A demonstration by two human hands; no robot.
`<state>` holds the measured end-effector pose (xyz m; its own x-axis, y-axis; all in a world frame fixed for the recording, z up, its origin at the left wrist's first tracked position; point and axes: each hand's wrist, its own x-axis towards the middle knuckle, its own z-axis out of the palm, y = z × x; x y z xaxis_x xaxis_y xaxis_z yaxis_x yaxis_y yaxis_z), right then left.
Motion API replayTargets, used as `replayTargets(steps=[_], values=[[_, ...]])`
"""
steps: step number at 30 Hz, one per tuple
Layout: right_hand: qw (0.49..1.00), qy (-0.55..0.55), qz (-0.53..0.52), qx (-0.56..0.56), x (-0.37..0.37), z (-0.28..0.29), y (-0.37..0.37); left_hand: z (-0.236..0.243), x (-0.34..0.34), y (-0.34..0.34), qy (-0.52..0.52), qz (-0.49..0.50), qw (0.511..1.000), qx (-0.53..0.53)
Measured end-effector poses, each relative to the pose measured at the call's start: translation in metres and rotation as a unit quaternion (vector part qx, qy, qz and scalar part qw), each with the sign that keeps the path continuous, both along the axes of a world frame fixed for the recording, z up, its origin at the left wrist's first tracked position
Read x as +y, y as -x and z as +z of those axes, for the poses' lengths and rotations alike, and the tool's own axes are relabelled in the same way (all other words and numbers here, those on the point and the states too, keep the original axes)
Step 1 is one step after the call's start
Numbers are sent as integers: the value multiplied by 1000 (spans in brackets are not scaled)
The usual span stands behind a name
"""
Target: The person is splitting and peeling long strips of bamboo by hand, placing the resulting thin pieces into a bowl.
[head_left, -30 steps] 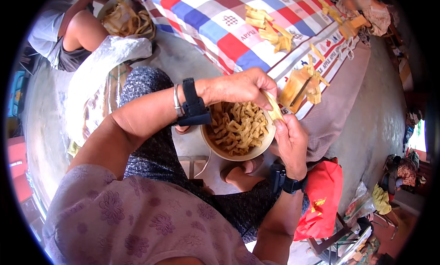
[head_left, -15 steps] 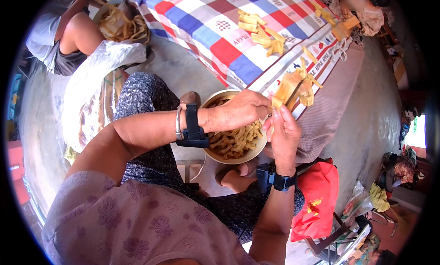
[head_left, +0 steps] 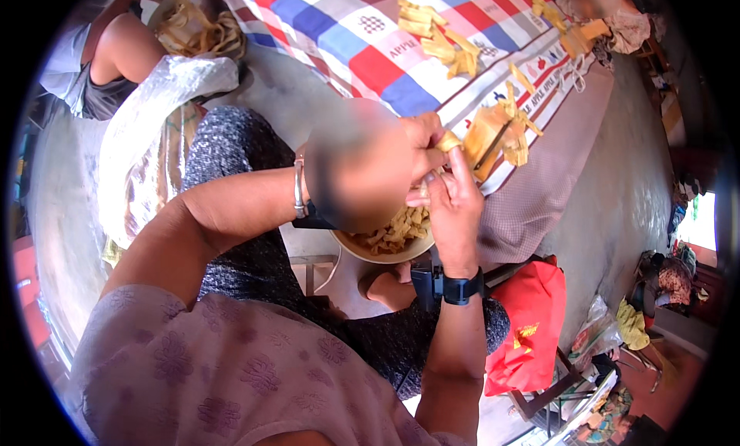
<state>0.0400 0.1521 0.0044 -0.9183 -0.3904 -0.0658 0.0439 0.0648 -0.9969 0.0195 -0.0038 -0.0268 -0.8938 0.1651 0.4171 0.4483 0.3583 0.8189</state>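
Note:
Between my two hands is a flat yellow strip, folded over at its end. My left hand is closed and pinches the strip, its back and wrist blurred. From below, my right hand meets it, the index fingertip touching the strip and the other fingers partly curled under my left hand. Under them a pale round bucket holds many folded yellow pieces, partly hidden. Beyond my right fingers, a wooden block with a dark slot and loose yellow strips lies on the table edge.
A checked red, blue and white cloth covers the table, with more strips on it. A clear plastic bag stands left of my knee, a red bag at my right. Another person's leg shows upper left beside a strip-filled container.
Both hands have shifted left and slightly up, away from the wooden block. The strip now shows folded at my fingertips, and my right index finger is straighter.

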Motion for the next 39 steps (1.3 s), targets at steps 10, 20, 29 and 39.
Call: replayTargets(steps=[10, 20, 29, 39], values=[[992, 75, -98, -42, 15, 10, 4, 28, -4, 6, -504, -181, 741, -404], [998, -14, -45, 34, 28, 5, 4, 10, 0, 5, -288, -163, 845, -420], [980, -64, -111, 151, 17, -13, 2, 28, 2, -4, -276, -169, 872, -367], [987, -81, -86, 110, 29, 3, 3, 17, 5, -3, -334, -228, 837, -369]])
